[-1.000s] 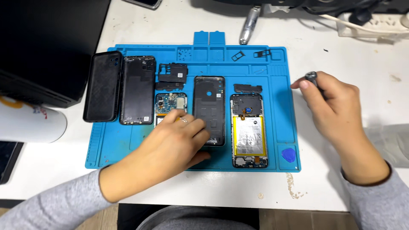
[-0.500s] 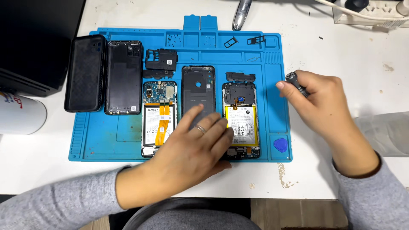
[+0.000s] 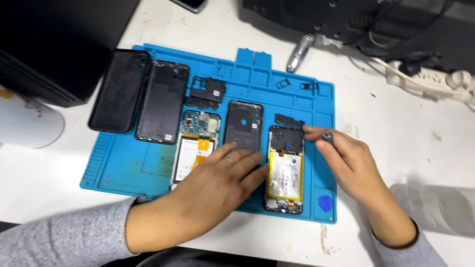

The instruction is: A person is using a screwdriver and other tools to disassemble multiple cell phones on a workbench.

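Blue mat (image 3: 123,170); yellow-edged battery (image 3: 285,178)

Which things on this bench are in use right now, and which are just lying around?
In use:
left hand flat on the black back cover
right hand gripping a small tool at the opened phone
blue mat

Lying about:
black case
second opened phone
blue pick
power strip

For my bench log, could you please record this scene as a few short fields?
surface: blue repair mat on a white table
left hand: flat on the mat, fingers on a dark back cover
right hand: holds a small dark tool beside the opened phone with a yellow-edged battery
also on mat: second opened phone, black case, blue pick
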